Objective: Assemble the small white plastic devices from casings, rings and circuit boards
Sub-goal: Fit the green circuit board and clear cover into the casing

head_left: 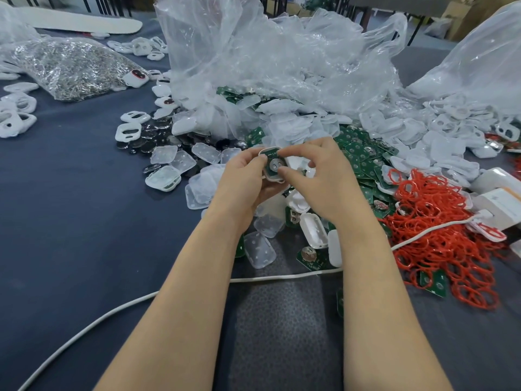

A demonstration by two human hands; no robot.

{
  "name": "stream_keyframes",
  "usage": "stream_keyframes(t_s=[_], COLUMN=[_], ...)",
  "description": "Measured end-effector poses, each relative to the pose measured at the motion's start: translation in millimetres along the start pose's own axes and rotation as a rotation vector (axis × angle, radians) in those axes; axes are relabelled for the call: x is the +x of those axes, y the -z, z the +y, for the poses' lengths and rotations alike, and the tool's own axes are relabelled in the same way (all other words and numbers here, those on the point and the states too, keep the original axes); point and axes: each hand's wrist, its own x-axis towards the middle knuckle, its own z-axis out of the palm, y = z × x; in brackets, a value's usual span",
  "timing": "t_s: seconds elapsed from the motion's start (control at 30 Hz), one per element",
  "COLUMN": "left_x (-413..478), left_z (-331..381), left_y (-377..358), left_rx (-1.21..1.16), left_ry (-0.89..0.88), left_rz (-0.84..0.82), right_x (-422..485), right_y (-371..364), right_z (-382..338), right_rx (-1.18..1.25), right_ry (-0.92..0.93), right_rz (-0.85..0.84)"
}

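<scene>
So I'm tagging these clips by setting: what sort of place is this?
Probably a small hand-assembly workshop. Bulk parts lie loose on the table: a heap of green circuit boards, a tangle of red rings, white casings spilling from a plastic bag. The left hand and right hand hold one part-built device.

Your left hand (248, 182) cups a small white plastic casing (274, 179) with a green circuit board (273, 162) seated inside. Your right hand (318, 170) pinches it between thumb and forefinger, over the middle of the blue-grey cloth-covered worktop (70, 221). A heap of thin red rings (439, 235) lies toward the right edge, with loose green boards (363, 156) beside it. Crumpled clear plastic bags (267, 52) rise toward the far edge. A bag of small metal pins (73, 66) sits near the far left corner. A white cable (112, 314) trails to the near edge.
</scene>
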Motion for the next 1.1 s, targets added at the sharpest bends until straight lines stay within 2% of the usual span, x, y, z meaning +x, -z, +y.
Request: stream_keyframes(t_s=[1.1], left_x=[2.7], left_z=[-1.1], left_y=[0.8], left_rx=[-0.015], left_ry=[-0.004], left_rz=[-0.017], right_x=[2.5], right_y=[-14.5], right_z=[-0.3], right_rx=[0.037], right_ry=[0.104], right_rz=[0.097])
